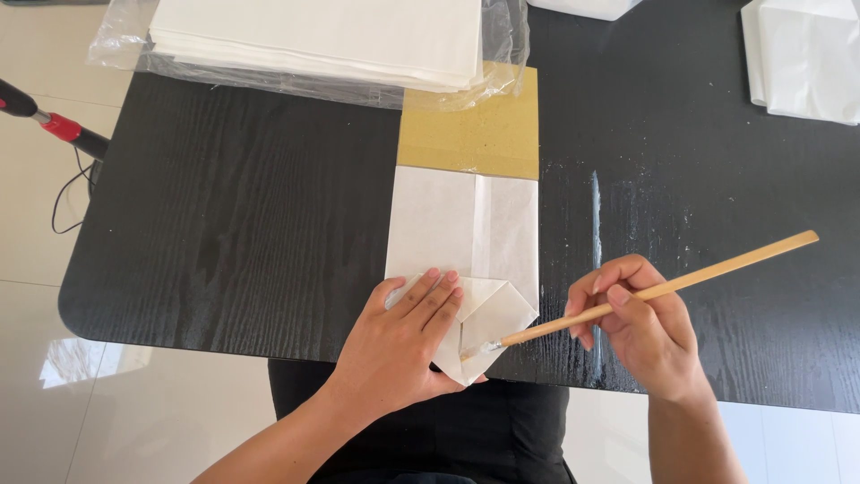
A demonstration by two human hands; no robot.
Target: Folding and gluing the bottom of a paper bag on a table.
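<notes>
Head view: left hand [400, 336] pins folded paper [466, 260] flat; right hand [640, 327] grasps brush [645, 294], tip at 6 o'clock flap. Excess glue could smear the table [233, 224].

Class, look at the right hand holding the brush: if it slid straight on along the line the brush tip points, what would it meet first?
The right hand aims its wooden brush leftward; the tip already rests on the folded white paper. Going on, it would probably meet the left hand pressing that paper down.
</notes>
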